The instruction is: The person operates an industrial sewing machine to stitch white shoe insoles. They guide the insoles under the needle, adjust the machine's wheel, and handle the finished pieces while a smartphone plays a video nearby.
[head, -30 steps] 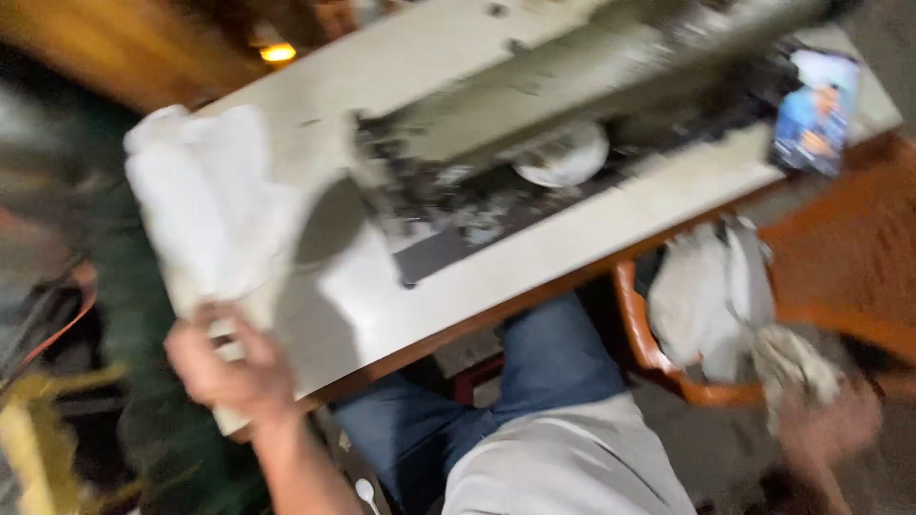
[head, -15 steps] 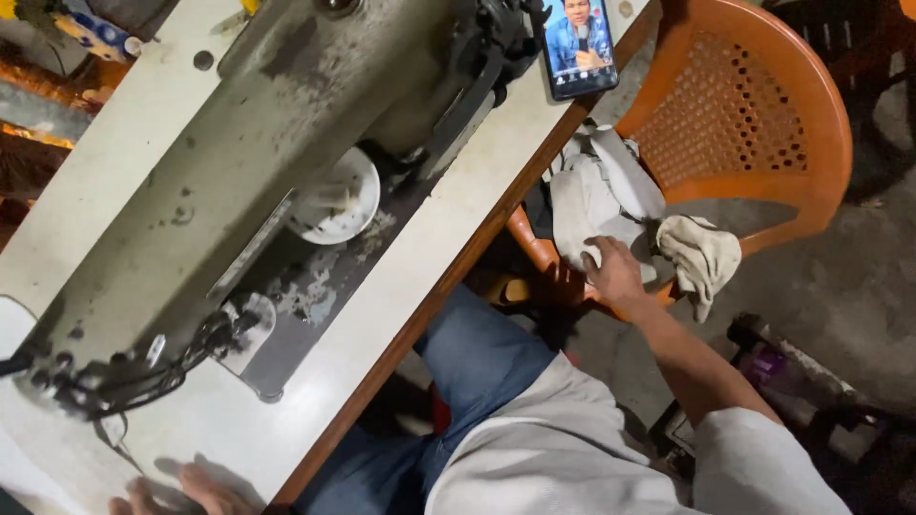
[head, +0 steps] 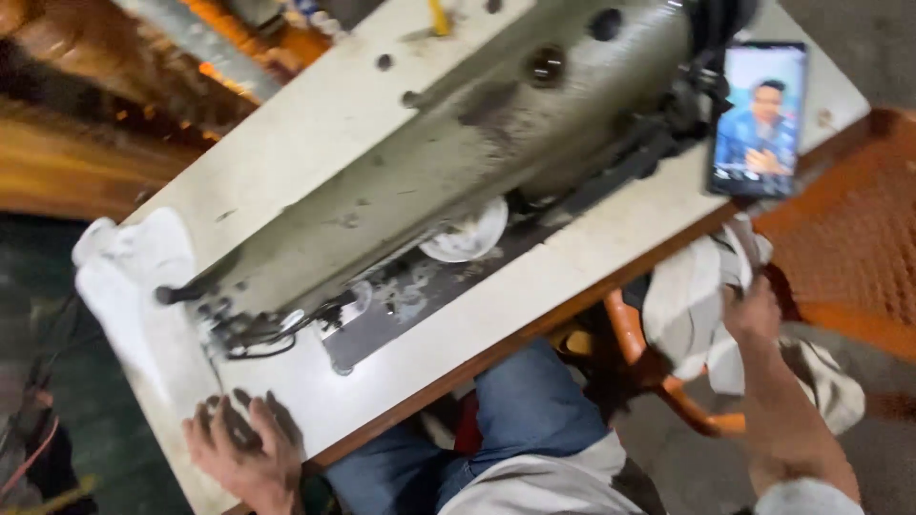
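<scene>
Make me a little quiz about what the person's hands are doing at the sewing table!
1. True or false: the left hand lies flat on the white table.
2. What does the right hand touch: A) the phone, B) the pale cloth on the orange chair, C) the sewing machine?
3. Where does the phone stand on the table?

Key
1. True; its fingers are spread near the table's front edge.
2. B; the hand is on the cloth heaped on the chair.
3. At the right end, propped against the sewing machine, screen lit.
</scene>
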